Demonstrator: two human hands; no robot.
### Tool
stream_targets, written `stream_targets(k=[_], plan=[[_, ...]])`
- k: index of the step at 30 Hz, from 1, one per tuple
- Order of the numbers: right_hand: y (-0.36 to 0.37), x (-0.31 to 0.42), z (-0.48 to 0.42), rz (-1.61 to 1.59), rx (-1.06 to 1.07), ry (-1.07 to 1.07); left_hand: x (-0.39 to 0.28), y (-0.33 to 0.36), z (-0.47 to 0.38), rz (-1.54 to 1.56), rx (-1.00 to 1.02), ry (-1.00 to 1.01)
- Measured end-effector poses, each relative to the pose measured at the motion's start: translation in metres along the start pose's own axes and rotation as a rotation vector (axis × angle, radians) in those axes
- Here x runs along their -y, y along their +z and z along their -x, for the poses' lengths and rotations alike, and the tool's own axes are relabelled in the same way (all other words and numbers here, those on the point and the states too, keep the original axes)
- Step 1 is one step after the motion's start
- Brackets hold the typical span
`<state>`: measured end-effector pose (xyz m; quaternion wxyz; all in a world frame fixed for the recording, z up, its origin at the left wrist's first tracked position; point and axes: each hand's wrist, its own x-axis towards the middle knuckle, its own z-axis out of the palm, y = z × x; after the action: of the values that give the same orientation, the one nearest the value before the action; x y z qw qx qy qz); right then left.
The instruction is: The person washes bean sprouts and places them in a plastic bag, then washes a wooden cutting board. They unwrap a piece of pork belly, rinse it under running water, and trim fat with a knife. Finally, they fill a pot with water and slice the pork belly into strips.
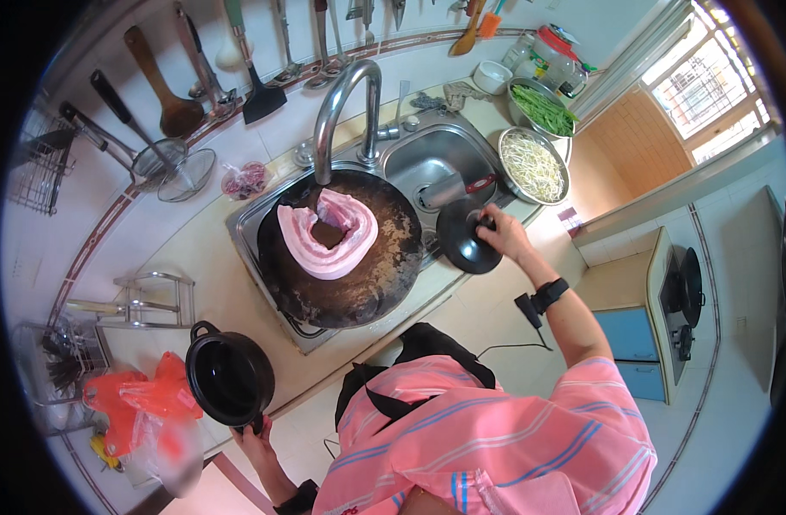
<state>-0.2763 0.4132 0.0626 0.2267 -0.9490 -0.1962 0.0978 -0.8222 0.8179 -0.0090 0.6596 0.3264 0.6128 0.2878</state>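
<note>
My left hand (258, 444) grips one loop handle of a black cooking pot (229, 380) at the counter's left part; the pot's dark inside faces up. In my right hand (505, 233) is the knob of a black pot lid (468, 239), held over the front edge of the sink. Between my hands, a curled strip of raw pork belly (328, 257) lies on a dark, worn round board (374, 283), which rests over the left sink basin. The curved metal faucet (341, 96) rises behind and partly over the board.
A cleaver with a red handle (460, 190) lies in the right basin (431, 151). Bean sprouts (531, 164) and green vegetables (541, 109) fill two metal bowls at right. Red plastic bags (142, 393) lie at left. Ladles and strainers (187, 170) hang along the wall.
</note>
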Motion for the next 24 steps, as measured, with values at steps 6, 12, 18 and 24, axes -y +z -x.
stream_targets(k=[6,12,18,24], plan=[[-0.069,-0.007,-0.111,-0.392,-0.03,0.055,0.017,0.005,-0.006,0.017,-0.078,0.021],[-0.105,-0.046,-0.284,-0.466,-0.044,0.21,0.024,0.006,-0.001,0.017,-0.104,-0.003],[-0.093,-0.105,-0.402,-0.542,-0.066,0.362,0.034,0.013,0.066,0.103,-0.261,-0.018],[-0.073,-0.15,-0.441,-0.502,-0.102,0.435,0.067,0.029,0.155,0.174,-0.392,-0.036]])
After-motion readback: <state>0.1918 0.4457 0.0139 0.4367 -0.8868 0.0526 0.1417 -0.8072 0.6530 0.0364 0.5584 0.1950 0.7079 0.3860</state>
